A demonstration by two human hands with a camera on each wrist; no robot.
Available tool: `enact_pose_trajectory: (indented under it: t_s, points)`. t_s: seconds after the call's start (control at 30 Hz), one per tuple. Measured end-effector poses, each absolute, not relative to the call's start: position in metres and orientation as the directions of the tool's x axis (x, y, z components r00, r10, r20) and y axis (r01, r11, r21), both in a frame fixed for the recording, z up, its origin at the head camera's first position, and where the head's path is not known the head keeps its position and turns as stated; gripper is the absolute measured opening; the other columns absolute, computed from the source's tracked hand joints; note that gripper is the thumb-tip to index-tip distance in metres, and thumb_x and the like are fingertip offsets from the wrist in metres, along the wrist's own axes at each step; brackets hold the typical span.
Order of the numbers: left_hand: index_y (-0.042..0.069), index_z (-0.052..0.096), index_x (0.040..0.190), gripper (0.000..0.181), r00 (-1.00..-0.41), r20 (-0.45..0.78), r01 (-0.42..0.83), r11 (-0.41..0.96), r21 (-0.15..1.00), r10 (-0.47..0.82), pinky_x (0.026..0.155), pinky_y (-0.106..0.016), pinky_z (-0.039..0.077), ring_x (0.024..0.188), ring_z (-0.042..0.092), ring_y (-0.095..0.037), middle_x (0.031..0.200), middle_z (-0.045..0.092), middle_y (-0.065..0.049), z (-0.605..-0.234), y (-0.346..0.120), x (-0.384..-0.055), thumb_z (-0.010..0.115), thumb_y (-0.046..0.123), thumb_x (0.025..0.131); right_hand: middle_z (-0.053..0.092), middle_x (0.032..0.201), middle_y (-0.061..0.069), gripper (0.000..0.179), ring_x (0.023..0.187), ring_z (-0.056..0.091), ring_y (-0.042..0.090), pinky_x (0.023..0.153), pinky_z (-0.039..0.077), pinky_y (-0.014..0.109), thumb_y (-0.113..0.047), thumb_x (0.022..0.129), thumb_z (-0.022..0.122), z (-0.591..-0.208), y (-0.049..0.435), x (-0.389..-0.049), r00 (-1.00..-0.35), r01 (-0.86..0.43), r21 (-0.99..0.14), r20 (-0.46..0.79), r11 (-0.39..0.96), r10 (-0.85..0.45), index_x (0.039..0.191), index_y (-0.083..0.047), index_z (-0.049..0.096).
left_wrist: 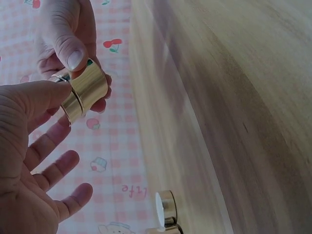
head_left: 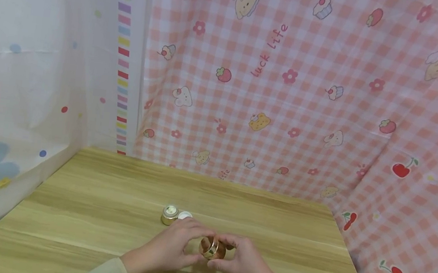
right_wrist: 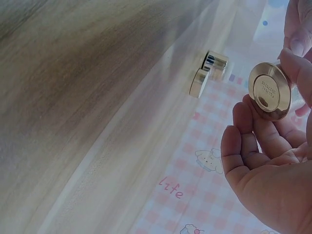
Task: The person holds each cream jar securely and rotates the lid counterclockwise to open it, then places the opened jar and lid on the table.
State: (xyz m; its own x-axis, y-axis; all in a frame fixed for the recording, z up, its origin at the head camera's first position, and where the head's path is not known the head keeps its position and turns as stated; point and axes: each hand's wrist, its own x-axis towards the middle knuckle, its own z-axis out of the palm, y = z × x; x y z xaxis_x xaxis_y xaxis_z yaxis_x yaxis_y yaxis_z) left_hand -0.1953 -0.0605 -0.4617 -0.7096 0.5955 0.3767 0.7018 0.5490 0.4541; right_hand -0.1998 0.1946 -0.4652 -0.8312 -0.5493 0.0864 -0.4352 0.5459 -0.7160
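Observation:
Above the table both hands hold a small gold cosmetic jar (head_left: 212,247) between them. My left hand (head_left: 173,242) pinches one end with thumb and index finger; its other fingers (left_wrist: 66,168) spread apart in the left wrist view. My right hand (head_left: 242,258) grips the other end between thumb and fingers. A seam runs round the jar (left_wrist: 89,87) between its two gold parts. The right wrist view shows the jar's round base (right_wrist: 269,90) with small printing on it. What is inside this jar is hidden.
On the wooden table (head_left: 104,204) a second gold jar (head_left: 169,215) stands open, with whitish contents. Its likely lid (head_left: 185,215), gold with a white face, touches or nearly touches it, just beyond my left hand. A pink checked cloth (head_left: 273,97) hangs behind the table.

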Motion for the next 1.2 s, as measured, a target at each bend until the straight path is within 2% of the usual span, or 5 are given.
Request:
enact_pose_trajectory:
  t_s: [0.17, 0.33, 0.7, 0.93, 1.2]
  points:
    - [0.021, 0.069, 0.141, 0.051, -0.708, 0.378, 0.702, 0.543, 0.460, 0.596, 0.108, -0.048, 0.054, 0.125, 0.065, -0.014, 0.135, 0.073, 0.008, -0.4621, -0.0593, -0.1954, 0.085, 0.026, 0.092, 0.070, 0.097, -0.020, 0.047, 0.104, 0.063, 0.005, 0.096, 0.056, 0.048, -0.044, 0.090, 0.085, -0.4657, 0.1958, -0.1993, -0.834, -0.431, -0.715, 0.083, 0.550, -0.546, 0.132, -0.025, 0.075]
    - [0.020, 0.068, 0.141, 0.053, -0.719, 0.374, 0.692, 0.556, 0.460, 0.586, 0.108, -0.047, 0.055, 0.124, 0.064, -0.014, 0.135, 0.073, 0.007, -0.4636, -0.0594, -0.1961, 0.085, 0.030, 0.093, 0.069, 0.095, -0.019, 0.046, 0.104, 0.064, 0.005, 0.099, 0.055, 0.055, -0.043, 0.090, 0.085, -0.4657, 0.1961, -0.1996, -0.826, -0.439, -0.721, 0.090, 0.536, -0.556, 0.132, -0.027, 0.074]
    - [0.025, 0.071, 0.137, 0.055, -0.704, 0.386, 0.709, 0.559, 0.430, 0.597, 0.110, -0.047, 0.053, 0.126, 0.064, -0.014, 0.133, 0.074, 0.012, -0.4637, -0.0577, -0.1965, 0.091, 0.024, 0.086, 0.069, 0.096, -0.020, 0.045, 0.106, 0.064, 0.005, 0.098, 0.057, 0.051, -0.044, 0.090, 0.086, -0.4654, 0.1957, -0.1983, -0.826, -0.449, -0.702, 0.090, 0.553, -0.556, 0.128, -0.023, 0.075]
    - [0.024, 0.070, 0.138, 0.056, -0.725, 0.358, 0.686, 0.574, 0.446, 0.588, 0.108, -0.046, 0.054, 0.124, 0.063, -0.014, 0.132, 0.073, 0.012, -0.4651, -0.0573, -0.1947, 0.090, 0.028, 0.087, 0.067, 0.088, -0.018, 0.028, 0.098, 0.064, 0.005, 0.096, 0.054, 0.042, -0.038, 0.090, 0.087, -0.4662, 0.1935, -0.1990, -0.811, -0.463, -0.711, 0.097, 0.530, -0.577, 0.114, -0.031, 0.075]
    - [0.026, 0.070, 0.139, 0.059, -0.717, 0.364, 0.696, 0.582, 0.421, 0.594, 0.110, -0.049, 0.052, 0.127, 0.063, -0.015, 0.134, 0.073, 0.011, -0.4663, -0.0560, -0.1955, 0.092, 0.028, 0.085, 0.069, 0.090, -0.017, 0.034, 0.099, 0.065, 0.005, 0.098, 0.054, 0.043, -0.038, 0.090, 0.087, -0.4669, 0.1945, -0.1988, -0.815, -0.443, -0.731, 0.087, 0.520, -0.572, 0.120, -0.025, 0.076]
